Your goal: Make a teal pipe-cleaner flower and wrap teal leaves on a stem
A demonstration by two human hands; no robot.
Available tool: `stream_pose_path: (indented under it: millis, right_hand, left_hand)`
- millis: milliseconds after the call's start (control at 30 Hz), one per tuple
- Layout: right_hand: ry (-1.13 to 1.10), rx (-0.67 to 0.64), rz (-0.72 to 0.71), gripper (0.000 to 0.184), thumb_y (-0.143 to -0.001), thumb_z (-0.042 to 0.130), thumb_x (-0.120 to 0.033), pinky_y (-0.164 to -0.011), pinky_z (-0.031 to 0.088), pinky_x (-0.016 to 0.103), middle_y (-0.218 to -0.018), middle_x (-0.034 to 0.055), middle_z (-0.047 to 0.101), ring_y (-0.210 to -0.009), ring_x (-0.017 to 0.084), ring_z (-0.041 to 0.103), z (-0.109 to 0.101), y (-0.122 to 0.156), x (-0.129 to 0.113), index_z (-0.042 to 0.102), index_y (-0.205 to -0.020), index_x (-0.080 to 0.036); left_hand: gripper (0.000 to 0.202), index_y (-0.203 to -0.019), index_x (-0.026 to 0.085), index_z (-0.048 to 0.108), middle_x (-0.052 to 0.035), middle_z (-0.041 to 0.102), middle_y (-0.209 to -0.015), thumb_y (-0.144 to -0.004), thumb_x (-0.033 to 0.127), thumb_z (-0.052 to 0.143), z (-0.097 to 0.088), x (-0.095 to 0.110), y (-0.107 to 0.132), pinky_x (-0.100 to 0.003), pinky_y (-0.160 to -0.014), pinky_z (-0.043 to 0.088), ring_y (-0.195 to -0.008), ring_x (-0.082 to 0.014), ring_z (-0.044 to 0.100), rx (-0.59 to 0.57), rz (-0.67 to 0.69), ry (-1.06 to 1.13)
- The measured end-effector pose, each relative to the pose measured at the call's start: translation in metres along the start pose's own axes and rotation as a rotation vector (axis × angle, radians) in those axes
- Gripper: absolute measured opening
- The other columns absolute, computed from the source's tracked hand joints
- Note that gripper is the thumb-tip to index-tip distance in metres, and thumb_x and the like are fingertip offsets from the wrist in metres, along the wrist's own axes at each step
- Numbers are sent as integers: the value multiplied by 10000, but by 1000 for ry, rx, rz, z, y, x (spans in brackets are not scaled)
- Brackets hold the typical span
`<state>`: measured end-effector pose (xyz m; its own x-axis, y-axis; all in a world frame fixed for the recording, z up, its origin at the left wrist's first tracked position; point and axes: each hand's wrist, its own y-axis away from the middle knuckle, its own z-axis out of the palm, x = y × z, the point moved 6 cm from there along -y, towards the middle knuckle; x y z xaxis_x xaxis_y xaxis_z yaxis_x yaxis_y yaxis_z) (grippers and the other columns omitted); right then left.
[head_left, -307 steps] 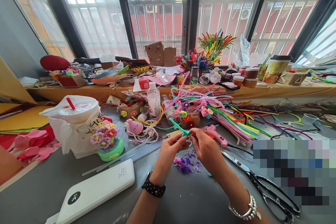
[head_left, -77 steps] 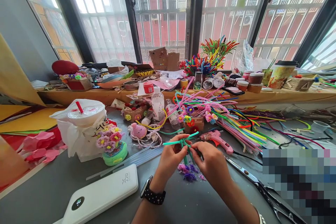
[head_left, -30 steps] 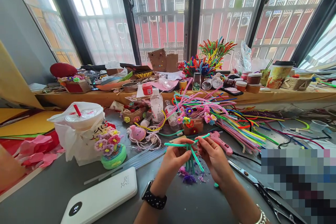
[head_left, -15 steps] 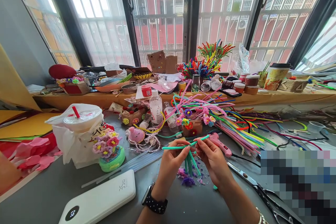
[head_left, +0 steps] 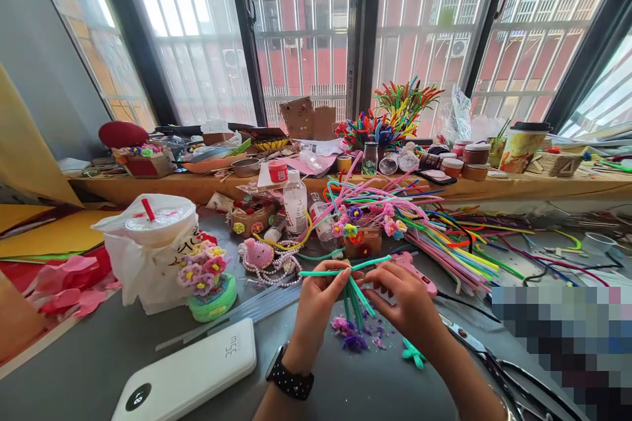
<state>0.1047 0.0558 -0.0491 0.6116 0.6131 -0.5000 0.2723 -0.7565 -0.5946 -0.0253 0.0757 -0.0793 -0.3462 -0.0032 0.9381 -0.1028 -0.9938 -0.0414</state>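
Note:
Teal pipe cleaners are pinched at their crossing by my left hand, which wears a dark dotted watch strap. Two ends stick out sideways while several strands hang down in a bunch. My right hand has its fingers bent at the right side of this bunch; its fingertips touch the strands, and the exact grip is partly hidden. Below the right wrist, a small teal twisted piece lies on the table. Purple and pink fuzz scraps are scattered beneath the bunch.
Scissors and a pink glue gun lie by my right arm. On the left stand a white power bank, a bagged drink cup and a pipe-cleaner flower pot. Loose pipe cleaners pile up behind.
My right hand has released the upper teal end and shifted down to the hanging strands. My left hand keeps its pinch. The small teal piece now shows more fully beside my right wrist.

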Motion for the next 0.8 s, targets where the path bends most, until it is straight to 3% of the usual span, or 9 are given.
stream_pose_path:
  millis: [133, 233, 467, 700, 800]
  right_hand:
    - [69, 81, -184, 142, -758, 531, -155, -647, 463, 268, -815, 45, 599, -746, 163, 557, -1, 2, -14, 573, -886, -200]
    - [39, 131, -272, 149, -802, 472, -139, -670, 469, 266, -787, 39, 613, -758, 153, 566, 0, 4, -20, 583, -871, -212]
    - [-60, 170, -178, 121, -761, 528, -130, -611, 474, 249, -761, 38, 623, -699, 147, 574, -10, 5, -14, 613, -816, -195]
    - [-88, 225, -193, 156, -750, 531, -105, -654, 479, 277, -735, 34, 624, -734, 163, 591, -11, 4, -18, 635, -791, -214]
    - [-74, 232, -205, 157, -751, 534, -116, -635, 476, 287, -704, 28, 608, -720, 167, 583, -8, 4, -20, 638, -793, -226]
  left_hand:
    - [186, -753, 141, 560, -12, 671, -632, -658, 275, 649, 0, -1, 0, -232, -606, 492, -615, -138, 632, 18, 19, -33]
    - [178, -741, 136, 577, 11, 639, -584, -648, 263, 659, 2, -3, 0, -199, -562, 475, -556, -104, 597, 15, 22, -61]
    - [183, -772, 127, 621, -11, 639, -658, -638, 242, 669, 7, 1, -1, -231, -584, 476, -555, -107, 582, -110, 88, -45]
    - [277, -987, 150, 599, -83, 653, -944, -726, 245, 586, 14, 0, 4, -301, -784, 452, -884, -200, 589, -198, 41, -6]
    - [308, -1041, 165, 580, -86, 640, -997, -741, 230, 567, 16, 0, 7, -312, -810, 439, -931, -209, 572, -217, 32, 5]
